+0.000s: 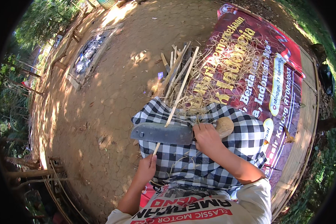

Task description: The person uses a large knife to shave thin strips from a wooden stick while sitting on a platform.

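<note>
In my right hand (pixel 206 137) is a cleaver (pixel 162 133) with a broad dark blade and a thick, rounded wooden handle. Its blade points left, lying across a thin pale bamboo strip (pixel 182 89) above my lap. The strip slants from far right to near left and passes beneath the blade. My left hand (pixel 148 166) is closed round the strip's near end. A black-and-white checked cloth (pixel 227 149) covers my lap, with a few curled shavings on it.
Several split bamboo sticks (pixel 173 74) lie in a bundle ahead of my knees. Thin shavings (pixel 227 59) are strewn over a dark red printed banner (pixel 216 31) on a bamboo platform (pixel 308 80) at right. A framed ash pit (pixel 87 52) sits on cracked bare earth (pixel 100 149) at far left.
</note>
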{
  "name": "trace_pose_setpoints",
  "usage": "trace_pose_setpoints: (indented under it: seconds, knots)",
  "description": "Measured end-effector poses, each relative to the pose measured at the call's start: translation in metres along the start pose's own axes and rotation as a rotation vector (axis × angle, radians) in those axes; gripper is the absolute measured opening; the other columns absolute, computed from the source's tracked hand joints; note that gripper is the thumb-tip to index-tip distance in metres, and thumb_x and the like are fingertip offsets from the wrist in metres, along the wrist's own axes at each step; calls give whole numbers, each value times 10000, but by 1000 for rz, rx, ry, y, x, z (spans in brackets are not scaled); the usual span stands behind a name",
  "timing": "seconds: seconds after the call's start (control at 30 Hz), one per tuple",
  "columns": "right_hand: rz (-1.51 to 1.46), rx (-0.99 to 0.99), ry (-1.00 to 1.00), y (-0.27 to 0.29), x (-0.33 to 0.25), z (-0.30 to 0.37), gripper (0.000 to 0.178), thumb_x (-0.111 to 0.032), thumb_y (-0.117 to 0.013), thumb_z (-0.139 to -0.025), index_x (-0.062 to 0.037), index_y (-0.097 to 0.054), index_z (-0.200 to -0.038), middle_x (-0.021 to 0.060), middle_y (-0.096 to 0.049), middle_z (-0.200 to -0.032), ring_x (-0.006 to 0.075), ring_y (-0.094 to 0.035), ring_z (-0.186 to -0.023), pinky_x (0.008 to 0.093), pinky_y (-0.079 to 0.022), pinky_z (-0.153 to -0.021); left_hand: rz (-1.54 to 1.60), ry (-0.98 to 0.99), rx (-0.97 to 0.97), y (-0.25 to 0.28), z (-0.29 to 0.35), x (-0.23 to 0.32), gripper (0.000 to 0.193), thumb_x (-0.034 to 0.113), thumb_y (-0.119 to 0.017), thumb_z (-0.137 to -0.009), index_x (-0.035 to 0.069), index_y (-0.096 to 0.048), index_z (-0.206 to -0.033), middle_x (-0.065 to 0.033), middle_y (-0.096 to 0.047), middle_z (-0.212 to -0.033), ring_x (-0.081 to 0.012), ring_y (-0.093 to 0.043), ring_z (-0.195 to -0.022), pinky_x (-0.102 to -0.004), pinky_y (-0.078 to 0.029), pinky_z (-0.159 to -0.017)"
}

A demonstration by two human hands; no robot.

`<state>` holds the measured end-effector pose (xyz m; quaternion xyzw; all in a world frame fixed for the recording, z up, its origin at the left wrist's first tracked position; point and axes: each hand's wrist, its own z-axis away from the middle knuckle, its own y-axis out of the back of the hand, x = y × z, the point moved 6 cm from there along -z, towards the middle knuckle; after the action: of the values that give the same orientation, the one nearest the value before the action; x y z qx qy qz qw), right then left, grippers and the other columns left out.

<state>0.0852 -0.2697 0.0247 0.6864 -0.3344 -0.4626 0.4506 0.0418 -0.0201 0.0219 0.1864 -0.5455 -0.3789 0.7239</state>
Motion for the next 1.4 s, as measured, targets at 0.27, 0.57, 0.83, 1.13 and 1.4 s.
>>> trace_pose_setpoints:
  seconds: [0.27,0.57,0.83,1.13,1.4]
  knots:
    - [-72,-122,7,-51,-8,-27,303,-154,-744,-589,-30,-536,-771,122,-591,-672,295,-627,-658,387,-510,-629,14,7,95,-1,-7,-32,364,255,-435,-985,-38,-527,-790,-226,-497,-597,-382,-514,-553,-433,-394,-526]
    - [-78,-91,56,-60,-33,-38,162,-103,-646,-608,-33,-547,-715,140,-621,-655,272,-644,-593,347,-515,-541,14,1,65,-9,-24,-35,362,263,-431,-990,-33,-517,-799,-231,-515,-607,-394,-528,-563,-439,-396,-530]
    - [-109,-109,-134,-76,-8,-43,255,-129,-698,-554,-32,-536,-726,136,-618,-669,309,-627,-610,375,-516,-576,24,-25,39,-11,-40,-26,345,232,-445,-984,-47,-536,-805,-277,-532,-630,-473,-551,-619,-477,-407,-541]
    - [-16,-76,-140,-57,29,-55,217,-160,-687,-615,-35,-570,-747,138,-613,-652,315,-639,-655,392,-525,-608,99,59,-54,-10,-41,-26,344,236,-451,-981,-42,-549,-804,-275,-530,-634,-471,-539,-623,-466,-412,-554]
    - [-81,-31,-134,-67,22,-63,184,-170,-677,-639,-39,-580,-723,145,-632,-669,333,-638,-627,420,-521,-586,86,38,-8,-5,-31,-35,360,255,-438,-984,-40,-550,-812,-269,-531,-635,-457,-534,-601,-453,-412,-543]
